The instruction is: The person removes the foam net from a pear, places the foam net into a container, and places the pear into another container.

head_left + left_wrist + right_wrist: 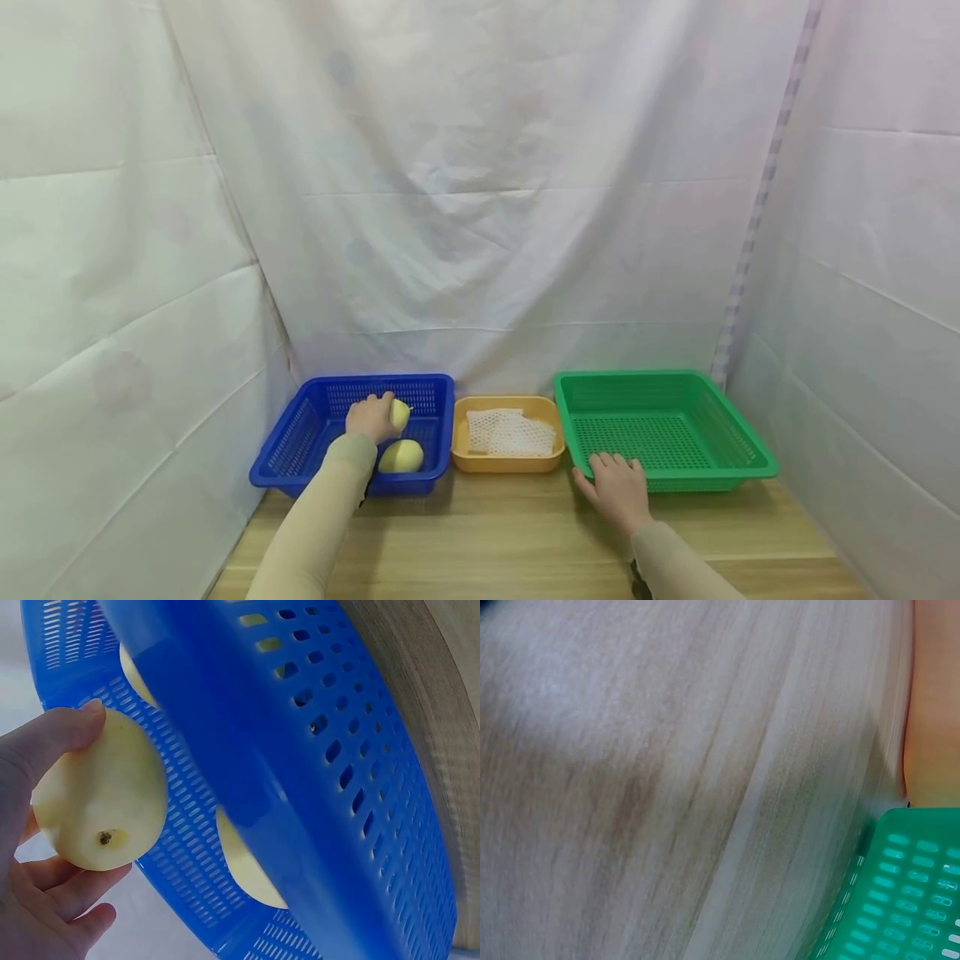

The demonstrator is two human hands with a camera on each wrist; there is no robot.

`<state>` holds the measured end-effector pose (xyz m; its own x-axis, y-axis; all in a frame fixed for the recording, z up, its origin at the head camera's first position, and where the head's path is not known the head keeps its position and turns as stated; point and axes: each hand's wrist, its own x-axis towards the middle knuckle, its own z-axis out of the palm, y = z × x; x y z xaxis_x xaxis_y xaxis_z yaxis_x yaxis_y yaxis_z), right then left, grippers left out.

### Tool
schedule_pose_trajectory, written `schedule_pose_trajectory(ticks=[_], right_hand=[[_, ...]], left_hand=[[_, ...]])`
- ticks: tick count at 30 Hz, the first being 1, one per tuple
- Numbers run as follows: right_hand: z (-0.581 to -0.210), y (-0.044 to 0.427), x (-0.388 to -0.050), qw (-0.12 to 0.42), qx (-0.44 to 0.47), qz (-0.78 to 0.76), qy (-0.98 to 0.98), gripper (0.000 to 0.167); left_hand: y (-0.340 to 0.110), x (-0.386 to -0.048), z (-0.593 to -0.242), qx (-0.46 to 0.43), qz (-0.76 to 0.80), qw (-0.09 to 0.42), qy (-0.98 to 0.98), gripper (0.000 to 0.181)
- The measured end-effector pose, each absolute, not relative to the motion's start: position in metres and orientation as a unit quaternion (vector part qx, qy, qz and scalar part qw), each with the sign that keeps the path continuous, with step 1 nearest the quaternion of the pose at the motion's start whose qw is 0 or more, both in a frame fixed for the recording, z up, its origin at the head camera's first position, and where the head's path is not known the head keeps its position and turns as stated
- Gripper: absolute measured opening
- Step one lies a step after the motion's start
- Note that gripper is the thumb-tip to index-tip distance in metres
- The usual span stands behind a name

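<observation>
My left hand (372,419) holds a pale yellow pear (101,795) over the blue basket (258,479), thumb on one side and fingers beneath it in the left wrist view. The pear's dark blossom end faces that camera. A second pear (402,457) lies in the basket near its front wall. Parts of two pears (247,870) show behind the basket rim in the left wrist view. My right hand (618,492) rests with extended fingers at the near left rim of the green basket (675,483); the right wrist view barely shows that hand.
Between the two baskets stands a small yellow-orange tray (510,465) with white foam netting (512,433) in it. All stand on a wooden table (495,542). White curtains (480,250) enclose the back and both sides.
</observation>
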<state>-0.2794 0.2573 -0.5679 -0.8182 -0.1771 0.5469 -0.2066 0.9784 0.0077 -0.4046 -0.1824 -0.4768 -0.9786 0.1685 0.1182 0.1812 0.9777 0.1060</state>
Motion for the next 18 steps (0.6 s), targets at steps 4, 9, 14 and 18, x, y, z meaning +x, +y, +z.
schedule_pose_trajectory(ticks=[4,9,14,18], right_hand=[[-0.5674,0.2564,-0.2788,0.285,0.100,0.024,-0.953,0.034],[-0.5684,0.2559,-0.2794,0.290,0.102,0.023,-0.951,0.035],[-0.5683,0.2560,-0.2793,0.285,0.099,0.022,-0.953,0.034],[-0.5684,0.2562,-0.2796,0.285,0.098,0.020,-0.953,0.034]], left_hand=[[-0.1826,-0.4035,-0.4750,-0.087,-0.054,0.045,-0.994,0.074],[-0.1827,-0.4027,-0.4760,-0.074,-0.041,0.024,-0.996,0.072],[-0.1838,-0.4028,-0.4792,-0.071,-0.037,0.015,-0.997,0.073],[-0.1851,-0.4018,-0.4804,-0.075,-0.032,0.011,-0.997,0.075]])
